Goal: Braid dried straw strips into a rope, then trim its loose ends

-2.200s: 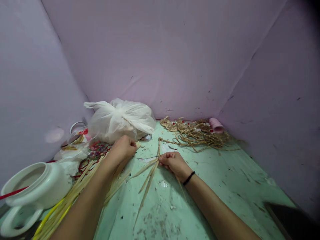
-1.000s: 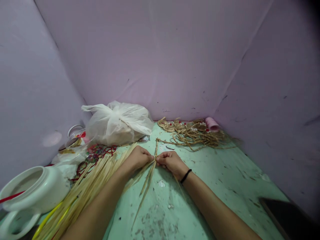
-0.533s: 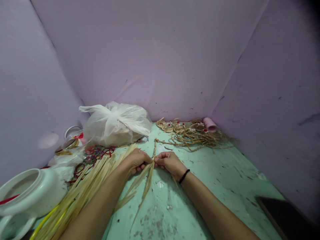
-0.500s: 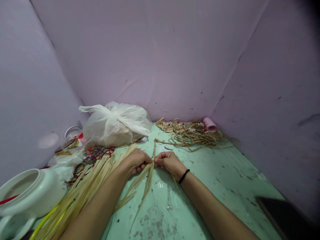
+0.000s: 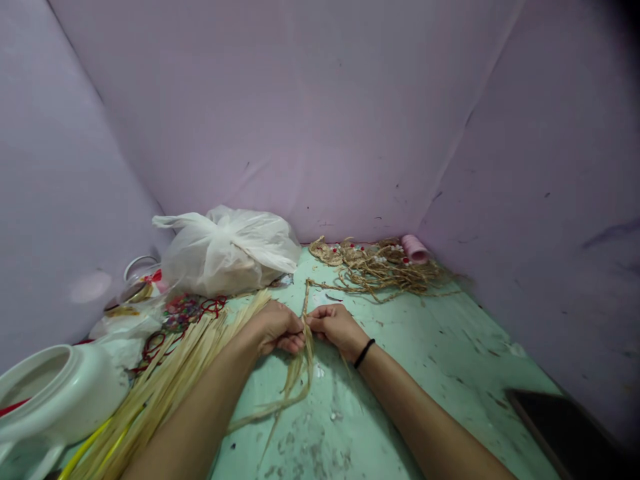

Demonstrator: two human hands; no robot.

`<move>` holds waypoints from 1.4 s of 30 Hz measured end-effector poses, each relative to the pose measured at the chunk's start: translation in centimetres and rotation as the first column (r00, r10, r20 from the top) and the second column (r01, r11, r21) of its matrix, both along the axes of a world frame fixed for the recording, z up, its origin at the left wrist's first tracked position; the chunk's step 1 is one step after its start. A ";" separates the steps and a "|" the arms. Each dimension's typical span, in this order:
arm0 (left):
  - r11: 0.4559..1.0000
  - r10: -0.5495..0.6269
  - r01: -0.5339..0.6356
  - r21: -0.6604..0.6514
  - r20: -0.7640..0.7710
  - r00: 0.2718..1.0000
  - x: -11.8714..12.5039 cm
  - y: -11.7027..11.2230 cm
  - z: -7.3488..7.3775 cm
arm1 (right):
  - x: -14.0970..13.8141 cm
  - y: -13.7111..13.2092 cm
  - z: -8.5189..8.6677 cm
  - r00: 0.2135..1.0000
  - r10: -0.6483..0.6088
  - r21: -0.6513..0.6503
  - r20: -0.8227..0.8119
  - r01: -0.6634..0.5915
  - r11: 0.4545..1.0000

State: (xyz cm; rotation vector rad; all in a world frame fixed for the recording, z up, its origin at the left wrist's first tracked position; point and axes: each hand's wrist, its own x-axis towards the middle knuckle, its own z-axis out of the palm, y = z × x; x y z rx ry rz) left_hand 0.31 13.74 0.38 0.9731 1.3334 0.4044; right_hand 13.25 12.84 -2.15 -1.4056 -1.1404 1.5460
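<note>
Dry straw-coloured fibre strips (image 5: 306, 363) hang from between my two hands over the green tabletop. Beyond my fingers the strips run into a thin braided cord (image 5: 307, 297), which bends right toward a heap of similar cord. My left hand (image 5: 281, 328) pinches the strips from the left, thumb and forefinger together. From the right, my right hand (image 5: 340, 328) grips the braid's lower end between thumb and forefinger, a black band on its wrist. The two sets of fingertips nearly meet, and they hide the exact crossing of the strips.
Long loose fibre strips (image 5: 185, 360) lie under and left of my left forearm. Behind them sits a tied white plastic bag (image 5: 225, 253). A white pot (image 5: 75, 393) is at left. Cord pieces with red and white beads (image 5: 380, 270), a pink thread spool (image 5: 415, 249) and a dark flat object (image 5: 560, 427) are at right.
The hanging strips have shifted: one now curves out to the right and sweeps back left below my hands. Both hands stay at the braid's end. The view has tilted slightly.
</note>
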 end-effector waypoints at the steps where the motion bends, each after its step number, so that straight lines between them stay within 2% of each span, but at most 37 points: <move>1: 1.000 -0.003 0.004 0.022 -0.039 0.999 0.1 0.0 -0.1 | 0.0 0.0 0.0 1.000 0.005 -0.001 0.005 -0.005 1.000; 4: 0.991 0.049 -0.028 0.135 -0.152 0.987 0.4 -0.1 -0.1 | 0.2 0.2 -0.2 1.000 0.011 -0.022 -0.002 -0.012 1.000; 7: 0.979 0.105 -0.071 0.191 -0.176 0.979 0.7 -0.3 -0.1 | 0.4 0.3 -0.3 0.999 0.030 -0.042 -0.039 -0.032 0.999; 15: 0.994 0.066 -0.066 0.084 0.001 0.998 0.8 -0.3 -0.7 | 0.8 0.5 -0.7 0.993 0.079 -0.038 -0.085 -0.082 0.996; 21: 0.991 0.060 -0.053 0.126 -0.049 0.997 0.6 -0.1 -1.2 | 0.8 0.5 -0.8 0.989 0.113 -0.013 -0.099 -0.114 0.993; 26: 0.983 0.074 -0.055 0.177 -0.103 0.992 0.8 -0.2 -1.1 | 0.8 0.4 -0.3 0.994 0.074 -0.063 -0.076 -0.079 0.995; 30: 0.981 0.072 -0.048 0.188 -0.124 0.990 0.7 -0.2 -1.1 | 0.9 0.5 -0.3 0.990 0.115 -0.090 -0.082 -0.122 0.988; 35: 0.986 0.047 -0.034 0.164 -0.080 0.996 0.3 -0.1 -1.0 | 1.4 0.8 -0.3 0.982 0.140 -0.085 -0.128 -0.152 0.985; 40: 0.990 -0.022 0.014 0.138 0.054 0.998 -0.3 0.0 -1.0 | 1.6 0.7 -0.2 0.969 0.171 -0.058 -0.177 -0.184 0.981; 42: 0.990 -0.037 0.032 0.136 0.038 0.999 -0.4 0.1 -1.1 | 1.5 0.7 -0.2 0.971 0.155 -0.056 -0.181 -0.167 0.984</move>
